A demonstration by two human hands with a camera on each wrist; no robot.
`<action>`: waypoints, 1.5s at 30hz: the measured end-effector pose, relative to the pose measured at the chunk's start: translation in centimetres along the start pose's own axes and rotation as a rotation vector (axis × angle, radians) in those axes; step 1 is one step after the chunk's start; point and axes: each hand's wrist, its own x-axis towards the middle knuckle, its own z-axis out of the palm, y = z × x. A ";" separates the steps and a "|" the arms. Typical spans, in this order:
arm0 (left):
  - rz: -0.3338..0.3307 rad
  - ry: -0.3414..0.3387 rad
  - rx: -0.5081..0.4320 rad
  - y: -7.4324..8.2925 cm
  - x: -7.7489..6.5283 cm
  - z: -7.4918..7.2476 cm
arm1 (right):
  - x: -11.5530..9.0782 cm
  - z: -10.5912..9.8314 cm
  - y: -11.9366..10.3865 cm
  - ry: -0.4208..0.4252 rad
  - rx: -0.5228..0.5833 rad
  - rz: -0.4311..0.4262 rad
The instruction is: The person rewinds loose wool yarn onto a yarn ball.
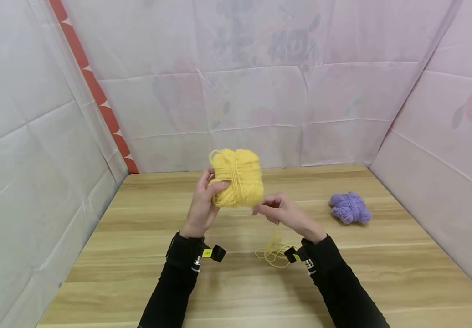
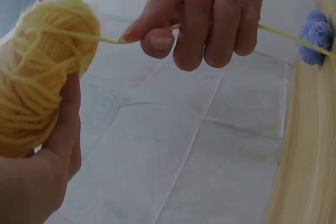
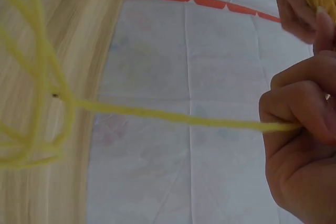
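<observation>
A yellow yarn skein [image 1: 240,177] is held up above the table by my left hand [image 1: 203,202], its thumb across the front. Just right of the skein, my right hand [image 1: 283,212] pinches a yellow yarn strand [image 2: 107,40] between thumb and forefinger. In the left wrist view that strand runs from the skein into the right fingers and out past the curled ones. From the right hand the strand drops to a loose pile of yellow yarn [image 1: 274,253] on the table, its loops large in the right wrist view.
A purple yarn skein [image 1: 351,207] lies at the right of the wooden table [image 1: 137,273]. White printed sheets [image 1: 260,100] stand around the table's back and sides, with a red scalloped strip [image 1: 96,89] at the back left corner.
</observation>
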 end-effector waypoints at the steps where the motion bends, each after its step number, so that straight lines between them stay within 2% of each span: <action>1: -0.021 -0.041 0.000 0.0 -0.1 0.0 | -0.1 -0.2 0.2 0.004 0.026 0.003; 4: -0.072 -0.157 0.048 0.2 -0.2 -0.1 | -0.4 -0.9 0.4 0.020 0.101 -0.001; 7: -0.102 -0.238 0.164 0.2 -0.3 -0.1 | -0.6 -1.3 0.1 0.055 0.161 -0.002; 12: -0.133 -0.300 0.401 0.1 -0.3 0.1 | -0.8 -1.3 -0.6 0.165 0.213 0.031; 15: -0.150 -0.290 0.484 -0.1 -0.3 0.3 | -0.9 -1.3 -1.1 0.244 0.253 0.017; 20: -0.161 -0.218 0.578 -0.3 -0.2 0.2 | -1.4 -1.3 -2.0 0.289 0.273 -0.117; 23: -0.156 -0.134 0.659 -0.5 -0.2 0.2 | -1.8 -1.2 -2.6 0.290 0.257 -0.177; 26: -0.147 -0.034 0.706 -0.7 -0.1 0.2 | -2.1 -0.9 -3.2 0.291 0.219 -0.193; 31: -0.102 0.091 0.672 -0.9 0.0 0.2 | -2.4 -0.1 -4.1 0.294 0.064 -0.141; 34: -0.059 0.141 0.606 -1.0 0.0 0.0 | -2.4 0.4 -4.3 0.260 0.006 -0.119; 41: 0.013 0.243 0.464 -0.8 0.1 -0.3 | -2.1 1.3 -4.1 0.130 -0.027 -0.164; 45: 0.055 0.261 0.385 -0.4 0.2 -0.2 | -1.7 1.7 -4.0 0.086 -0.071 -0.146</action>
